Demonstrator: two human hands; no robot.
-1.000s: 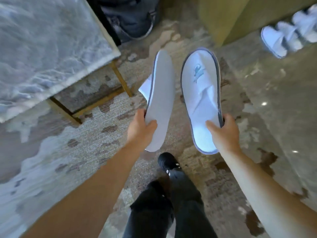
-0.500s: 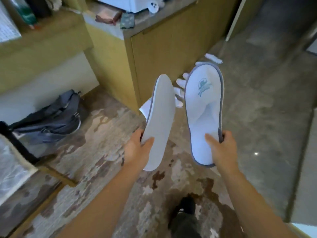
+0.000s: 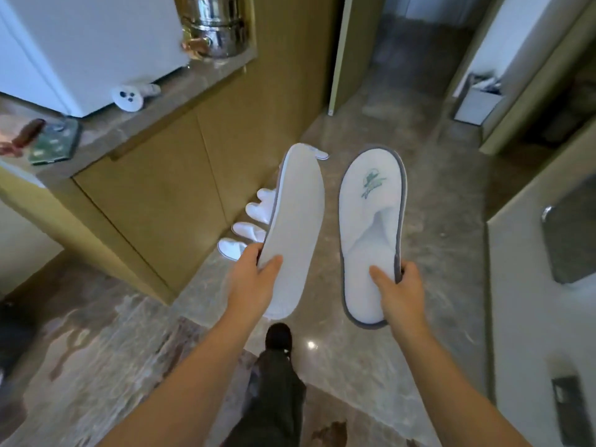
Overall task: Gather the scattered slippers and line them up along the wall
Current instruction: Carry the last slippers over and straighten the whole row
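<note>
Left hand [image 3: 250,285] fingers closed around the heel of a white terry slipper with grey trim [image 3: 295,230], turned sole-up, thumb pressed on the sole; right hand [image 3: 395,290] fingers gripping the heel edge of a second white grey-trimmed slipper [image 3: 371,233], top side up, with a teal embroidered logo [image 3: 371,183] on the toe, its writing not readable. Both held slippers are in the air side by side, apart, above the glossy stone floor [image 3: 435,175]. Four more white slippers [image 3: 250,230] sit in a row on the floor against the tan wooden cabinet [image 3: 154,195], partly hidden by the left-held slipper, and a fifth tip [image 3: 321,154] peeks past its toe.
</note>
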